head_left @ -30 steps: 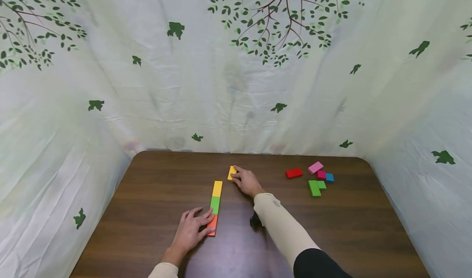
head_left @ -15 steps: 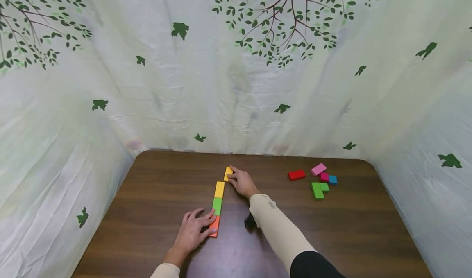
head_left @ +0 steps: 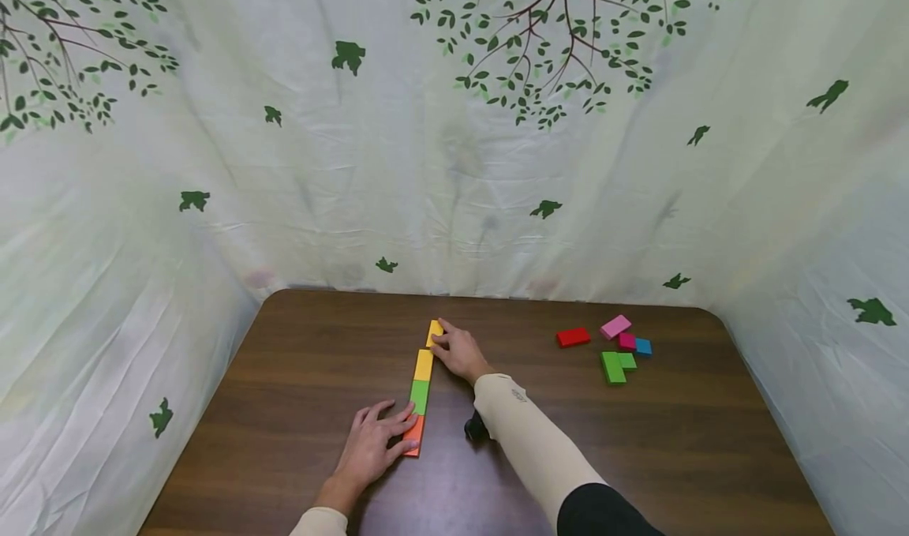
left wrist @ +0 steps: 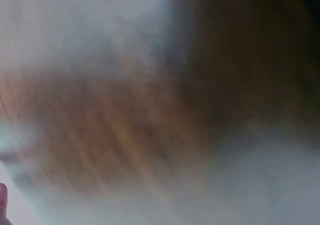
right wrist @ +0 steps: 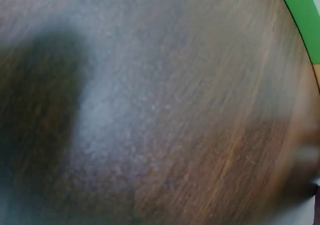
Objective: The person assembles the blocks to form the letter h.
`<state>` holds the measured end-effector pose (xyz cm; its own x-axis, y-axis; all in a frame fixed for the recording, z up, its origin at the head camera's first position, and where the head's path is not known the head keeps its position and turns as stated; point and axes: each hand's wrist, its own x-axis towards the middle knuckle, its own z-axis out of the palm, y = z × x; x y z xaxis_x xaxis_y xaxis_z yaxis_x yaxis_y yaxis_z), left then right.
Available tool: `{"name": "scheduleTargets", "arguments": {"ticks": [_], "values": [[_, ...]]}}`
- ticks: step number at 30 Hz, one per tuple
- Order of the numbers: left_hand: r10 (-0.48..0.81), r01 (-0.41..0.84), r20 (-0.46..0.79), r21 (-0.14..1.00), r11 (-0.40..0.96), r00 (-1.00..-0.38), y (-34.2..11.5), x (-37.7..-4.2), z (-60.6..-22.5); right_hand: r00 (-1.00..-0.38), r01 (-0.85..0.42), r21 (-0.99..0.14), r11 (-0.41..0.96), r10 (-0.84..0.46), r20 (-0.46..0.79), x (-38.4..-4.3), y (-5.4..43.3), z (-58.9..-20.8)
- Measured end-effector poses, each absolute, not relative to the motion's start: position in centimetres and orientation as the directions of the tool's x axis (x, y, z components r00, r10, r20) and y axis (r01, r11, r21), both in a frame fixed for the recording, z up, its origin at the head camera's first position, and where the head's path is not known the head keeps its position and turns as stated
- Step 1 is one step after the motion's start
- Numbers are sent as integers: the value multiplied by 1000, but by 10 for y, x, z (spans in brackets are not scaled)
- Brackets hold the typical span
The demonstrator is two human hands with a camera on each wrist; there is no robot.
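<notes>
On the table, in the head view, a straight row is made of an orange block [head_left: 413,437], a green block [head_left: 420,396] and a yellow block [head_left: 423,365]. My left hand [head_left: 369,447] lies over the near end, its fingertips and thumb resting on the orange block. My right hand [head_left: 460,353] pinches another yellow block [head_left: 434,331] between finger and thumb, right at the far end of the row and partly covered by the fingers. The left wrist view is mostly blurred; the right wrist view catches the green block [right wrist: 302,15] at its edge.
Farther right lie a red block [head_left: 573,338], a pink block [head_left: 615,327], a magenta block [head_left: 627,342], a blue block [head_left: 643,347] and a green L-shaped piece or pair of blocks [head_left: 614,369]. A leaf-patterned curtain [head_left: 469,228] stands behind the wooden table [head_left: 660,441].
My right hand has slid the second yellow block leftward, up to the far end of the row. My left hand stays on the orange block.
</notes>
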<state>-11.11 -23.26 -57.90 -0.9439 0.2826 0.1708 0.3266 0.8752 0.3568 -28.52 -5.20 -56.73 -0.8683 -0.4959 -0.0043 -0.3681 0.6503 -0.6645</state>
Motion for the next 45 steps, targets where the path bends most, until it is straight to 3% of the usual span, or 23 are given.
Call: {"name": "scheduleTargets", "arguments": {"ticks": [8, 45], "values": [[284, 330, 176, 354, 875, -943, -233, -111, -580, -871, -322, -678, 660, -487, -60, -285, -57, -566], [276, 308, 140, 357, 882, -951, -230, -111, -578, -859, -344, -694, 633, -511, -40, -279, -58, -567]]}}
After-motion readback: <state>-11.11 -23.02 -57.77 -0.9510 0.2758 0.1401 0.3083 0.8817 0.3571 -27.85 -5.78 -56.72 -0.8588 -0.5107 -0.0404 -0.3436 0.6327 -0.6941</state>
